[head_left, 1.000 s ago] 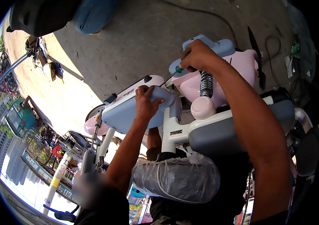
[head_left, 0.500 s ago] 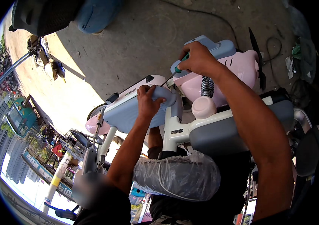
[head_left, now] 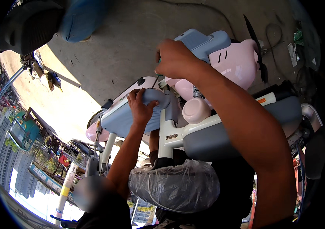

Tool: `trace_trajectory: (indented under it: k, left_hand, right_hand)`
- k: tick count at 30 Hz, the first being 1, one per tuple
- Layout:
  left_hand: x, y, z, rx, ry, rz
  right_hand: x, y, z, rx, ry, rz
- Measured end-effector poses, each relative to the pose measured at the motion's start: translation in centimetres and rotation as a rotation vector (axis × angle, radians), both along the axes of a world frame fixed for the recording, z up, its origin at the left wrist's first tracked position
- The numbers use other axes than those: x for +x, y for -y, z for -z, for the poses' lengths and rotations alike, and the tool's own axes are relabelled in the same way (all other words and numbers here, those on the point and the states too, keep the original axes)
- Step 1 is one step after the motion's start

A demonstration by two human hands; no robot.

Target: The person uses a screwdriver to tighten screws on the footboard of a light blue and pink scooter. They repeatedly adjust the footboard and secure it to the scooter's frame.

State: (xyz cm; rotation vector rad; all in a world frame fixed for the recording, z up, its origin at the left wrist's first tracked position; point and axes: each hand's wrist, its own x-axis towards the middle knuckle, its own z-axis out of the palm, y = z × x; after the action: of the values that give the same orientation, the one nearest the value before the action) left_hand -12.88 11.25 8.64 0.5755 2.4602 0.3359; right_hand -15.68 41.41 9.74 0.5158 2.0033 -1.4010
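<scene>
A pale blue ribbed footboard panel [head_left: 126, 116] belongs to a pink, white and blue electric scooter that is tipped over in front of me. My left hand [head_left: 141, 108] lies on the panel's upper right part, fingers spread and thumb out to the right. Above it, my right hand [head_left: 176, 59] is closed around a green-handled screwdriver [head_left: 155, 81]. Its thin shaft points down to the panel's upper edge, just past my left fingertips; the tip's exact contact is too small to make out. Most of the handle is hidden by the hand.
A plastic-wrapped seat [head_left: 176, 187] is close to my body. Right of the panel are a white frame tube [head_left: 166, 133], a round pink cap [head_left: 196, 110], a grey padded part [head_left: 212, 143] and a pink rear body [head_left: 237, 63]. A cable [head_left: 271, 45] trails over the concrete.
My right hand has moved left, bringing the screwdriver from a slant to nearly upright. My left hand stays on the panel. The whole view has shifted slightly.
</scene>
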Motion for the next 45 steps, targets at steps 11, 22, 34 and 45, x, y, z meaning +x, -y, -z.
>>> trace_trajectory:
  k: [11,22,34,45]
  left_hand:
    - [-0.6,-0.6,-0.3,-0.062,0.023,0.054]
    - [-0.7,0.0,-0.3,-0.052,0.058,0.062]
    - [-0.6,0.3,-0.1,-0.015,0.035,0.060]
    - [-0.2,0.4,-0.1,0.023,0.007,0.022]
  right_hand:
    - [-1.9,-2.2,-4.2,0.052,-0.113,0.271]
    - [-0.7,-2.9,-0.8,0.019,0.166,0.046]
    - [0.2,-2.7,1.3,-0.148,0.361,0.060]
    - [3.9,-4.7,2.9,-0.149,0.497,-0.087]
